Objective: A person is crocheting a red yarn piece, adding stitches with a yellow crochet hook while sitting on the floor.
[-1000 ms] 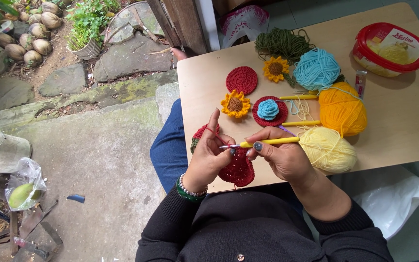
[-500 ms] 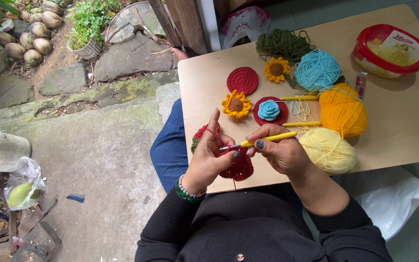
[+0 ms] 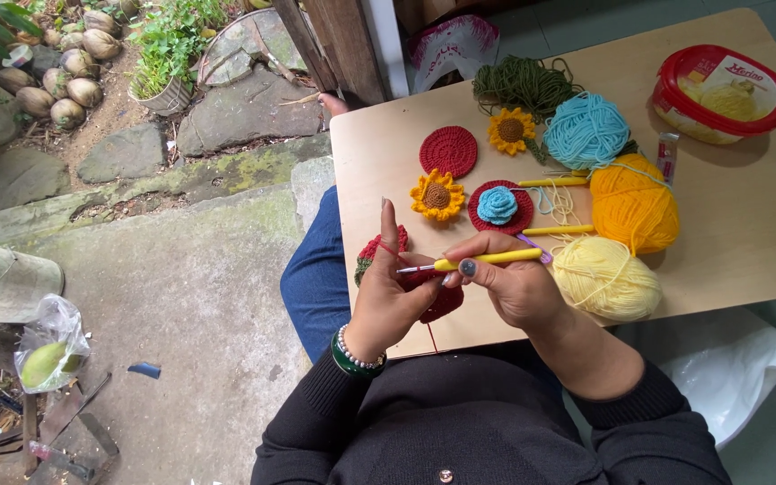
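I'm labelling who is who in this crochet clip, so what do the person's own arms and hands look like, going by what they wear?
Both arms are covered by long black knit sleeves with ribbed cuffs. The left hand is bare; its wrist carries a dark green bangle and a pale beaded bracelet. The right hand is bare too, with dark grey-blue polish on the thumbnail. No gloves or rings show.
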